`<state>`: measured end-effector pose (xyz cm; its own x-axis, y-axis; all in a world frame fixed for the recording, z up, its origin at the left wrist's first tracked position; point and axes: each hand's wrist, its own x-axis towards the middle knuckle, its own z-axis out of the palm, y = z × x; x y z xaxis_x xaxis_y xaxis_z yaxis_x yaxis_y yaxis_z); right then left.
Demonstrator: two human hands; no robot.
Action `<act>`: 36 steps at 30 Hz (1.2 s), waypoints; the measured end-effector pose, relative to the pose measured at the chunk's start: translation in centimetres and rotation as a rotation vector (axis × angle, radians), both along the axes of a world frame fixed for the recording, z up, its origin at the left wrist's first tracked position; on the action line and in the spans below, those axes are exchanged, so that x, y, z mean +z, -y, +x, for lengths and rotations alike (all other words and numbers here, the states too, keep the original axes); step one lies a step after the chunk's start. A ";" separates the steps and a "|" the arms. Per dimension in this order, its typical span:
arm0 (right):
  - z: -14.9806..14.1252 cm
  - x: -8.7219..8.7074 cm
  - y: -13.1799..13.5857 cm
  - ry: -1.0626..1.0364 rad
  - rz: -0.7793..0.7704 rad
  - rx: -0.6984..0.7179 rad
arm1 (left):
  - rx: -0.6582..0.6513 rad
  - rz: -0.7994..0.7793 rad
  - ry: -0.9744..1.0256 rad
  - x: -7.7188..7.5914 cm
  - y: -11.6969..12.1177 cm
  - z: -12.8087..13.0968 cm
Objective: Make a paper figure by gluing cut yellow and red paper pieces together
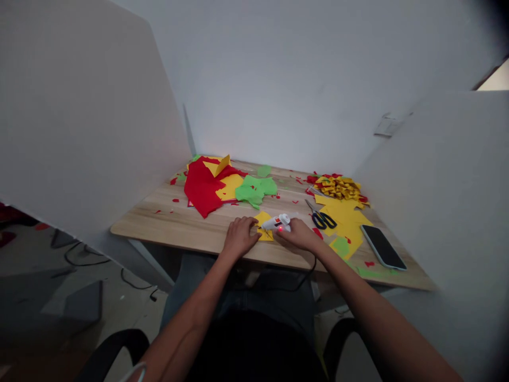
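Observation:
My right hand (pixel 296 235) is wrapped round the handle of a white glue gun (pixel 279 220) with a small red light glowing on it. The gun's nozzle points left, over a small yellow felt piece (pixel 263 217) near the table's front edge. At the left side of that piece, my left hand (pixel 241 236) pinches its edge with thumb and fingers. Thin dark marks show on the piece below the nozzle; I cannot make out what they are. A dark cord drops from the gun past the table edge.
Black-handled scissors (pixel 323 218) lie right of the gun, by yellow scraps (pixel 350 225) and a phone (pixel 382 247). Behind them is a heap of yellow strips (pixel 340 188). Red felt (pixel 202 187) and green felt (pixel 254 190) lie at the back left. Partitions enclose the table (pixel 186 231).

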<state>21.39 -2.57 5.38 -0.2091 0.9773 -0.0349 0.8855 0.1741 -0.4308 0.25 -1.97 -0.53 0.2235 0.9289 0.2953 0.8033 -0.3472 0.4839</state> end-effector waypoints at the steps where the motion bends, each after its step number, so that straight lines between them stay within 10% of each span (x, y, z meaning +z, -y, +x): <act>1: 0.0 0.0 -0.1 0.012 -0.006 0.004 | 0.001 -0.002 0.001 0.0 0.0 0.0; 36: -0.8 -0.2 -0.8 0.144 -0.052 -0.034 | 0.011 -0.040 0.007 0.2 0.1 0.0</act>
